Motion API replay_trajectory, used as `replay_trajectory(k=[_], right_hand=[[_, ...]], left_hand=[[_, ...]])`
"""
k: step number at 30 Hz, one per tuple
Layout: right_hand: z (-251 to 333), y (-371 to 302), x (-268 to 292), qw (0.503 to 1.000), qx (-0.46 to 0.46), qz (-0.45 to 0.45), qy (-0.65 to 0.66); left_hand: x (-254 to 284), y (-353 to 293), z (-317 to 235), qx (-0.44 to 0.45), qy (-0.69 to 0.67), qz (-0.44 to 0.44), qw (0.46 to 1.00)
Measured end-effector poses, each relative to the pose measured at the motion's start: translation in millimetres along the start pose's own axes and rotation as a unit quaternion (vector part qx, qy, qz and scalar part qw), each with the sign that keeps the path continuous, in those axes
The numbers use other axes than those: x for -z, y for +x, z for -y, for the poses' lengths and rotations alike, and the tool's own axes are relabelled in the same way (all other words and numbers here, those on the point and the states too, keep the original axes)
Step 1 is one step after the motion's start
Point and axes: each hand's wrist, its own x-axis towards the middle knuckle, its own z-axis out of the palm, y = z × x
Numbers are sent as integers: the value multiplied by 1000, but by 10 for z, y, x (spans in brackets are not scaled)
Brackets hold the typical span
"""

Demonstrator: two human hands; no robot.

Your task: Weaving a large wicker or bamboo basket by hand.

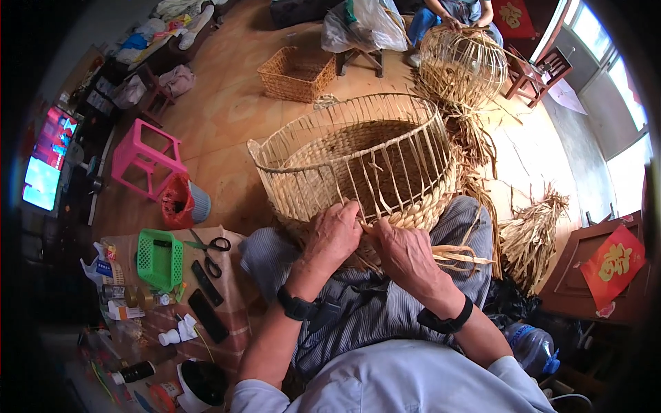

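Observation:
A large oval basket (358, 162) rests tilted across my lap, its lower wall woven of dried plant strands and its upper wall still bare upright stakes under a thin rim. At its near side my left hand (334, 237) is closed, thumb and fingers pinching a strand against the weave. Close beside it, my right hand (407, 256) is closed on a strand too, fingertips almost meeting the left ones. Loose dried strands (463, 257) stick out to the right past my right hand. The fingers partly hide the exact spot where the strands meet the wall.
Bundles of dried strands (533, 237) lie at the right. A low table at left carries black scissors (212, 249), a green plastic basket (158, 261) and a phone (208, 315). Beyond are a pink stool (146, 157), a wicker basket (297, 74) and another person's round basket (465, 65).

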Motion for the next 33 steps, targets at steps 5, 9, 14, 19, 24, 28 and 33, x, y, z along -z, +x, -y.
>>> replay_trajectory(k=[5,9,14,19,24,28,33], right_hand=[[12,74,-49,1000,0,-14,9],[69,96,-165,999,-7,40,-28],[-148,49,-397,990,15,87,-108],[50,30,86,989,-79,116,-53],[223,28,137,997,-21,42,-62],[168,29,-77,983,76,-109,-130],[221,-106,-40,983,65,-120,-119]], left_hand=[[178,157,144,-19,-82,88,993],[292,266,388,-34,-172,181,968],[-14,348,395,-4,-160,131,978],[-117,293,82,93,-157,13,983],[-3,311,95,86,-81,41,992],[177,414,206,5,-93,144,985],[37,361,157,52,-86,29,995]])
